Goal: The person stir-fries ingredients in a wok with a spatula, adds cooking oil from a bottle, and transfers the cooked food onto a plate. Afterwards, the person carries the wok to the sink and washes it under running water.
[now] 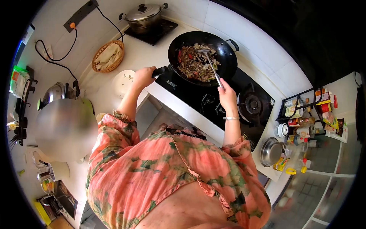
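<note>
A black wok (228, 61) sits on the left burner of the black gas stove (194, 94), with browned meat and red pepper pieces (190, 63) inside. My left hand (144, 77) is closed around the wok's black handle (160, 71). In my right hand (227, 94) is the handle of a metal spatula (212, 65), whose head rests among the food. A white plate (121, 84) with small bits on it lies on the counter beside my left wrist.
A lidded steel pot (143, 17) stands on a black cooktop at the back. Left of it is a wicker basket (108, 56) with a cloth. The right burner (254, 103) holds nothing. Further right are a rack of bottles (301, 110) and a steel bowl (271, 152).
</note>
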Demonstrator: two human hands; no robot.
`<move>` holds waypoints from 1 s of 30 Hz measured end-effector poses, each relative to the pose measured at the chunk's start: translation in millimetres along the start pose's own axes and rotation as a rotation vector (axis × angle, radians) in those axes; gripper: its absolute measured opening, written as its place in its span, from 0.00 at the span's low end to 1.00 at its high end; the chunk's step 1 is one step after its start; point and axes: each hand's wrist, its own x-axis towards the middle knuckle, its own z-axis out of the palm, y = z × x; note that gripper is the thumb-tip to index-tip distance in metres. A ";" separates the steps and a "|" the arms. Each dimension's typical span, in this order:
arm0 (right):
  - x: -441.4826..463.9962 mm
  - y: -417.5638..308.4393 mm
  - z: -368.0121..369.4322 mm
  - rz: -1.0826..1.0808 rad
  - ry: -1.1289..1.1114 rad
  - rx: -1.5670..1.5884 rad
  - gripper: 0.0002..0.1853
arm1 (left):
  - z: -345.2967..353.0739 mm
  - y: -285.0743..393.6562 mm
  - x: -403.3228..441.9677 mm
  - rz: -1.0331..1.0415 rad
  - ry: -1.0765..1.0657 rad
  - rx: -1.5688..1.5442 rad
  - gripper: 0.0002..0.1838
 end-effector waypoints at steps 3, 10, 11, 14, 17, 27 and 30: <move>-14.8 -4.2 -7.5 0.076 -0.063 -0.114 0.21 | -1.6 1.6 1.7 -0.014 -0.001 -0.007 0.18; -48.9 12.4 -45.6 0.241 -0.009 0.235 0.20 | -9.8 7.3 -1.8 -0.022 -0.009 -0.015 0.13; -47.3 11.3 -43.6 0.242 -0.007 0.230 0.20 | -9.8 7.7 -1.1 -0.022 -0.010 -0.019 0.13; -26.7 12.7 -24.3 0.136 0.081 0.154 0.20 | -9.6 6.2 -0.3 -0.023 -0.018 -0.031 0.14; -3.7 14.5 -1.0 0.095 0.119 0.062 0.20 | -11.4 5.4 -0.6 0.001 -0.037 -0.025 0.16; -28.3 -16.6 5.9 0.331 0.052 0.380 0.20 | -8.1 1.6 -0.2 -0.006 -0.051 -0.072 0.16; 0.7 -1.4 24.3 0.221 0.130 0.256 0.20 | -4.4 -0.2 1.5 -0.002 -0.048 -0.066 0.16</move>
